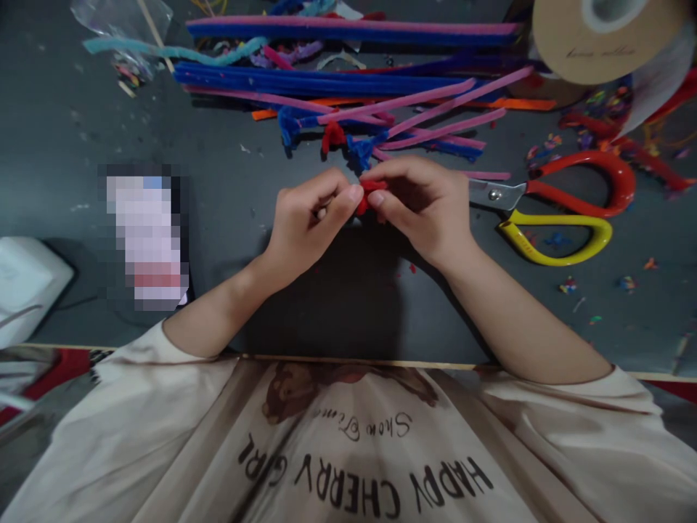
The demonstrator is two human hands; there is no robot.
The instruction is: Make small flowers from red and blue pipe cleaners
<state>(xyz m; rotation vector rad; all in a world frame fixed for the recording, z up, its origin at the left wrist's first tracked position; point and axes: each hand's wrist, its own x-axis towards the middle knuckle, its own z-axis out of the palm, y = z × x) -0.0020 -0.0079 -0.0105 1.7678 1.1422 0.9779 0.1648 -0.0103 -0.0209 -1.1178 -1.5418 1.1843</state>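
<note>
Both my hands (313, 221) (422, 207) pinch the red fuzzy piece (371, 195) between fingertips, beside the blue fuzzy piece (360, 151) above the table (321, 312).

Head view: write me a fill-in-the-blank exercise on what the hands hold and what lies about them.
The left hand and right hand hold between them a small piece whose colour is ____.
The scissors have one red handle loop and one ____ loop.
The phone lies nearer to the ____ hand.
The spool is in the picture's upper ____ corner.

Missing words: red; yellow; left; right.
</note>
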